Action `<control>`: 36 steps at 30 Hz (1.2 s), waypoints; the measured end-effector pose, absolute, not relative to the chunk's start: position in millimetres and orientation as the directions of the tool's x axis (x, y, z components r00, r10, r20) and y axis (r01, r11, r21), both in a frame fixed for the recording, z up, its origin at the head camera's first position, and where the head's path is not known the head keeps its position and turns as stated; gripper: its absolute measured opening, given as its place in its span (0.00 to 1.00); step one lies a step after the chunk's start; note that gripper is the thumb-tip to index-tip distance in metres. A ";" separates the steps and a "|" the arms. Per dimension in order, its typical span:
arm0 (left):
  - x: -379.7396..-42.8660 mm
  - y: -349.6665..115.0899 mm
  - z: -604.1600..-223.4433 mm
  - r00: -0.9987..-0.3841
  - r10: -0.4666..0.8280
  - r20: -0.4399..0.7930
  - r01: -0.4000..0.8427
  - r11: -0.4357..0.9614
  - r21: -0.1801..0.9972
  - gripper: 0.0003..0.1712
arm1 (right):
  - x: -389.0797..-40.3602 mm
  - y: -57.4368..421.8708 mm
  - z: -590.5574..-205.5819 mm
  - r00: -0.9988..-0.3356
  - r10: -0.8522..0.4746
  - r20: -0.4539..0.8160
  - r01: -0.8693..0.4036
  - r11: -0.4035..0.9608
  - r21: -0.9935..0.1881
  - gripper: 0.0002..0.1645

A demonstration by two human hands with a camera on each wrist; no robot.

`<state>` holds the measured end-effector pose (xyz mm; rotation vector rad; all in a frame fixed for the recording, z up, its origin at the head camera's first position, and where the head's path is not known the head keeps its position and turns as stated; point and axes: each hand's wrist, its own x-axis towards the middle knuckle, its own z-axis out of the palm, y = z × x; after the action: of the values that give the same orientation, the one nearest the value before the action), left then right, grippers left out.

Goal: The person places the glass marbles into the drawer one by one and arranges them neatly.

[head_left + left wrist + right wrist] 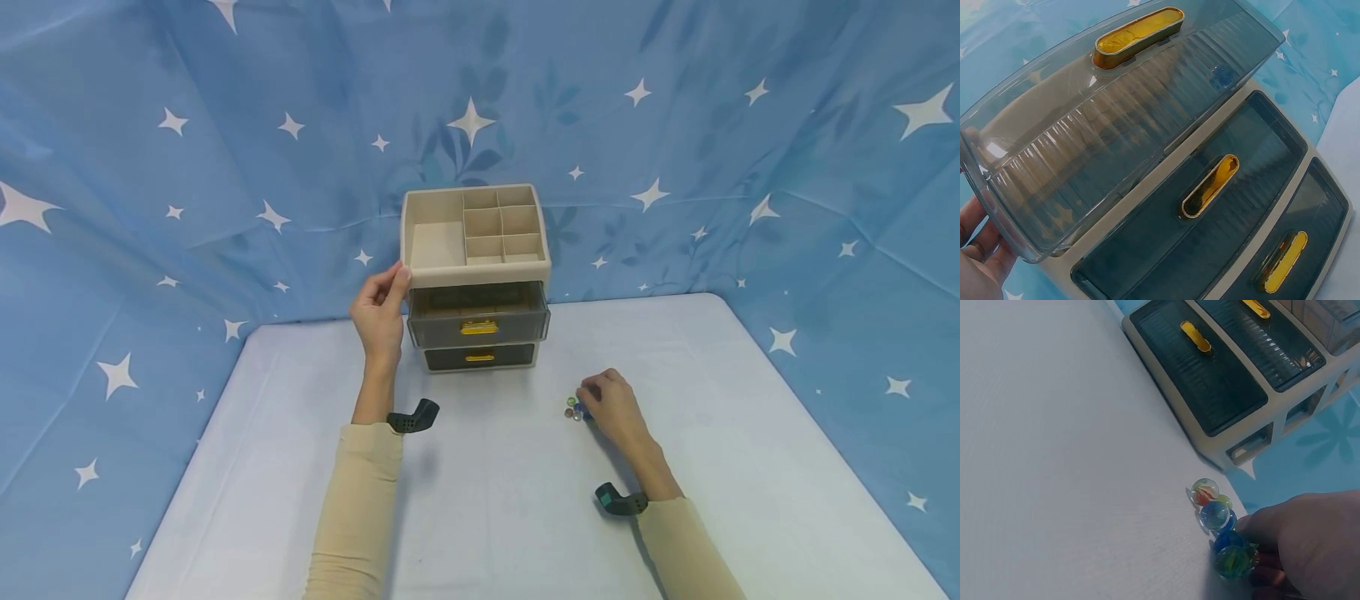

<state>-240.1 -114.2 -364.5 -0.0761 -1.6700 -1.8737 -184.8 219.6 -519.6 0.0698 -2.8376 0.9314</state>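
1 organizer point(480, 274), far centre: 3 drawers point(1147, 250), top one out. Left hand point(379, 321) grips organizer's left corner. 6+ marbles point(1229, 542) nearer, right, overlapping; right hand point(615, 408) curled there, can't tell hold.

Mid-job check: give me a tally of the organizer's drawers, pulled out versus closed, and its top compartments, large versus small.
Pulled-out drawer: 1
Closed drawers: 2
Large top compartment: 1
Small top compartments: 6
Total: 10 (3 drawers, 7 compartments)
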 end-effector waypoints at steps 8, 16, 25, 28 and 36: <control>-240.8 -114.1 -364.6 -0.806 -0.400 0.436 0.485 -0.026 0.874 0.15 | -185.8 219.3 -518.3 -0.987 0.010 0.163 -0.090 0.797 -0.598 0.17; -240.8 -114.6 -364.4 -0.812 -0.400 0.426 0.471 -0.017 0.882 0.15 | -185.5 218.6 -514.0 -0.981 0.009 0.193 -0.110 0.794 -0.598 0.16; -240.2 -114.8 -365.3 -0.813 -0.400 0.423 0.471 -0.025 0.882 0.15 | -183.0 214.5 -506.1 -0.970 0.012 0.244 -0.142 0.783 -0.606 0.16; -239.9 -114.9 -365.8 -0.815 -0.400 0.420 0.465 -0.018 0.885 0.15 | -181.8 212.7 -502.3 -0.966 0.012 0.259 -0.153 0.781 -0.605 0.15; -240.5 -115.2 -365.6 -0.812 -0.398 0.426 0.469 -0.012 0.883 0.15 | -180.9 209.1 -494.3 -0.948 0.007 0.320 -0.195 0.780 -0.595 0.14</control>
<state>-240.5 -115.2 -365.6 -0.0740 -1.6765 -1.8823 -180.9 209.1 -494.3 0.1445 -2.6679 0.9403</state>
